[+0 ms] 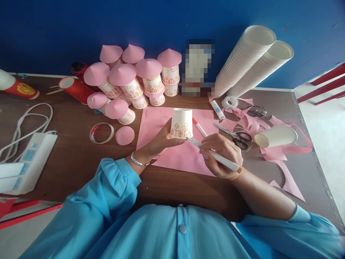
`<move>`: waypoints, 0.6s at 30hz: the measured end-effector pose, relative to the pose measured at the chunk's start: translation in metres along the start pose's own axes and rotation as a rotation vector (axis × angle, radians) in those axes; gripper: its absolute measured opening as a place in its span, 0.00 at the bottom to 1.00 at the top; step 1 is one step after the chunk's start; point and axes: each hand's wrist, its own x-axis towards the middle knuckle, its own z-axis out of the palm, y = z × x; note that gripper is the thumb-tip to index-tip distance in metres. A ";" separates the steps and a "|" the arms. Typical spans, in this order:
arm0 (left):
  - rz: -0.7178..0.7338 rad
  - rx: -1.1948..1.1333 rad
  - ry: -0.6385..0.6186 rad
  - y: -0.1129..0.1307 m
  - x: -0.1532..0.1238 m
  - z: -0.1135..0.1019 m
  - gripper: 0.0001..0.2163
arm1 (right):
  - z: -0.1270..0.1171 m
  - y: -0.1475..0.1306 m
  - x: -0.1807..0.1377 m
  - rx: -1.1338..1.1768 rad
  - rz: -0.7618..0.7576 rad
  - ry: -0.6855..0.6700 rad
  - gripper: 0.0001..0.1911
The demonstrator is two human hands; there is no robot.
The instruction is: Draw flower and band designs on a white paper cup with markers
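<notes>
My left hand (161, 138) is closed round the side and lower edge of a white paper cup (182, 118), which stands upside down in the air above pink paper. Flowers in orange and red line the cup's lower band. In my right hand (222, 154) is a white marker pen (225, 160) with a brownish-orange end, its tip at the lower right of the cup; whether it touches cannot be made out. Beneath both hands lies a pink paper sheet (172, 162). Another marker with an orange-red end (198, 126) rests on that sheet, partly behind my right hand.
Several decorated cup towers with pink cone roofs (122, 75) stand at the back left. Tall paper cup stacks (246, 59) lean at the back right. Scissors (237, 136), a glue stick (217, 110), tape (230, 102) and pink scraps (289, 180) lie right; a power strip (35, 158) lies left.
</notes>
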 end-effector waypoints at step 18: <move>-0.113 -0.225 -0.073 -0.003 -0.001 -0.004 0.30 | 0.015 0.045 -0.012 0.086 0.186 -0.075 0.44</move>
